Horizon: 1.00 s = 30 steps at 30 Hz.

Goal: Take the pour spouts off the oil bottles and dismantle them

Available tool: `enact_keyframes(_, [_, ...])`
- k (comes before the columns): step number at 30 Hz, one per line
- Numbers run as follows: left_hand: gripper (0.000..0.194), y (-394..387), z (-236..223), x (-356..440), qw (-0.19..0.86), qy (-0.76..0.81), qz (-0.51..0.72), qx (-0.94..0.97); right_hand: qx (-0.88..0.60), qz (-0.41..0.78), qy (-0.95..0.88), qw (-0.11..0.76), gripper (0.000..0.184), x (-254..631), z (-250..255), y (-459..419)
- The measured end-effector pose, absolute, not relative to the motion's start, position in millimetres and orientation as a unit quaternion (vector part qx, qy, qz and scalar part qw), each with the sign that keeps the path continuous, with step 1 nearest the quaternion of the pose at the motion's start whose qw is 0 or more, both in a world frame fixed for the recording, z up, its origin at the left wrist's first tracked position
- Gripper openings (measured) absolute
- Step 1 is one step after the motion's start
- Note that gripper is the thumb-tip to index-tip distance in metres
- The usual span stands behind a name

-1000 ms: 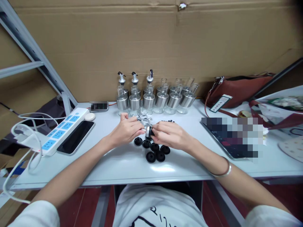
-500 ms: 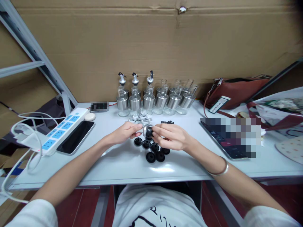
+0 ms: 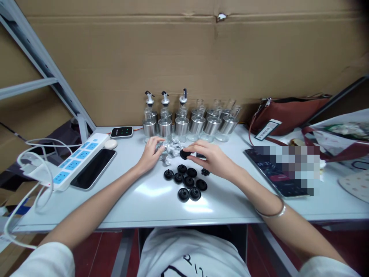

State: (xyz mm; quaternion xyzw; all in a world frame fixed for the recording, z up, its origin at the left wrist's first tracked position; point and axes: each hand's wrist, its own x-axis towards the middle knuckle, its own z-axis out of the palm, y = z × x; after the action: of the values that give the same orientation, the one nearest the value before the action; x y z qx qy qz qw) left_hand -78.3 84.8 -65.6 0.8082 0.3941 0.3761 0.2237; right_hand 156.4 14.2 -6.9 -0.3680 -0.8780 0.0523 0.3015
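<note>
My left hand (image 3: 150,154) reaches over a loose pile of silver pourer spouts (image 3: 172,148), thumb and fingers apart at its left edge. Whether a fingertip touches a spout is hard to see. To the right of the pile, my right hand (image 3: 209,158) pinches a round black stopper (image 3: 185,154) between thumb and fingers, just above the table. Several more black stoppers (image 3: 188,182) lie loose in front of both hands. Small black parts (image 3: 205,172) sit under my right hand, partly covered by it.
Glass bottles with steel bands (image 3: 182,126) stand in rows at the back; three carry pourers (image 3: 165,98). A power strip (image 3: 82,156), a phone (image 3: 93,168) and a small black device (image 3: 122,132) lie left. On the right are a tablet-like screen (image 3: 268,169) and a brown bag (image 3: 296,113).
My hands have come apart from around a silver-and-black piece they held together. My left hand has moved forward to the spouts; the right has shifted slightly forward, holding a black stopper.
</note>
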Motion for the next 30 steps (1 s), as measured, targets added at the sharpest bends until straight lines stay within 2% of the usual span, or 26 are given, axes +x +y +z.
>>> enact_keyframes(5, [0.057, 80.1, -65.2, -81.3, 0.205, 0.374, 0.284, 0.859, -0.42, 0.089, -0.88, 0.202, 0.019, 163.6, -14.6, 31.3])
enact_keyframes(7, [0.063, 77.7, -65.3, -80.1, 0.196, 0.365, 0.25, 0.875, -0.42, 0.106, -0.886, 0.164, 0.018, 166.2, -16.8, 36.5])
enact_keyframes(13, [0.052, 75.3, -70.4, -75.6, 0.158, 0.382, 0.214, 0.885, -0.421, 0.145, -0.889, 0.11, 0.021, 162.1, -15.4, 32.3])
enact_keyframes(16, [0.051, 76.1, -73.2, -75.0, 0.14, 0.389, 0.209, 0.886, -0.415, 0.167, -0.888, 0.106, 0.019, 160.7, -11.0, 24.6])
enact_keyframes(22, [0.043, 73.2, -72.5, -73.5, 0.108, 0.38, 0.191, 0.899, -0.403, 0.197, -0.886, 0.112, 0.027, 159.8, -7.9, 3.3])
enact_keyframes(24, [0.042, 72.0, -71.8, -73.0, 0.098, 0.378, 0.187, 0.901, -0.401, 0.197, -0.885, 0.131, 0.037, 157.1, -12.6, -7.3])
enact_keyframes(28, [0.044, 71.5, -72.6, -72.8, 0.08, 0.382, 0.186, 0.902, -0.396, 0.17, -0.895, 0.116, 0.09, 147.1, -31.5, -28.9])
enact_keyframes(30, [0.043, 71.7, -73.5, -72.7, 0.07, 0.382, 0.188, 0.902, -0.4, 0.15, -0.898, 0.104, 0.101, 140.2, -41.4, -35.1])
